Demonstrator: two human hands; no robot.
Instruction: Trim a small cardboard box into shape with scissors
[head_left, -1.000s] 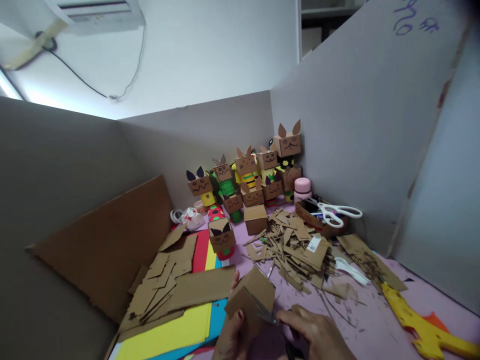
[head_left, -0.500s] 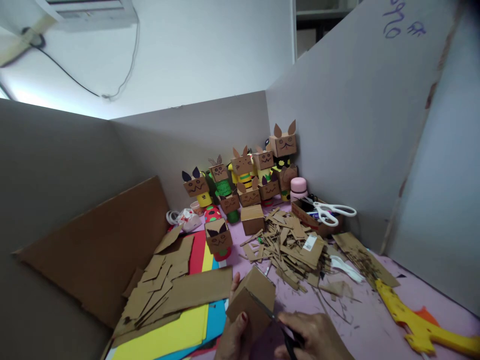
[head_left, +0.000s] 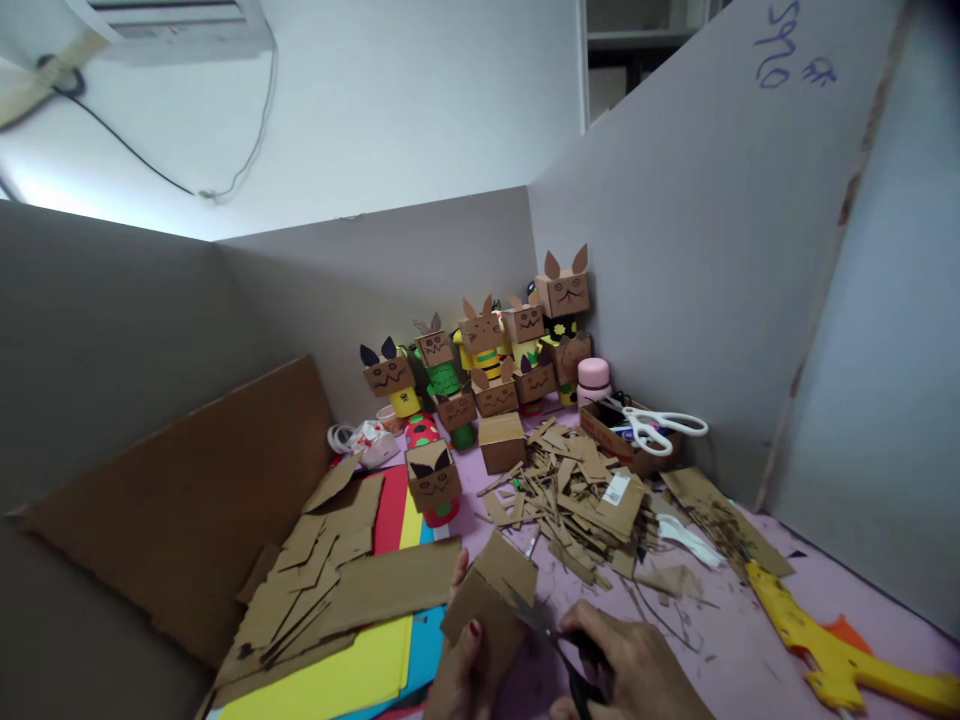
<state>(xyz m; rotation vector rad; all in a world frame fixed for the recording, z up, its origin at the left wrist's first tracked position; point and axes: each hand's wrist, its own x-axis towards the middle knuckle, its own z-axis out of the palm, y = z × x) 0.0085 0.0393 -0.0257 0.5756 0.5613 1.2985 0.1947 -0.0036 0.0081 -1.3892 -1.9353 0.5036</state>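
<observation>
A small plain cardboard box is tilted in my left hand, thumb across its near face and fingers behind the far left side. My right hand grips the black handles of a pair of scissors. The scissor blades reach left to the box's right edge and overlap it; blurring hides whether they touch the cardboard. Beneath the hands lies the pink-purple table top.
A heap of cardboard scraps lies ahead. Cat-faced cardboard figures stand behind it. At right are a yellow glue gun and white-handled scissors in a box. Cardboard pieces and coloured sheets cover the left.
The box has shifted slightly left and turned a little in my left hand. My right hand has moved slightly, and the scissor blades now show across the box's right side. The view has shifted slightly.
</observation>
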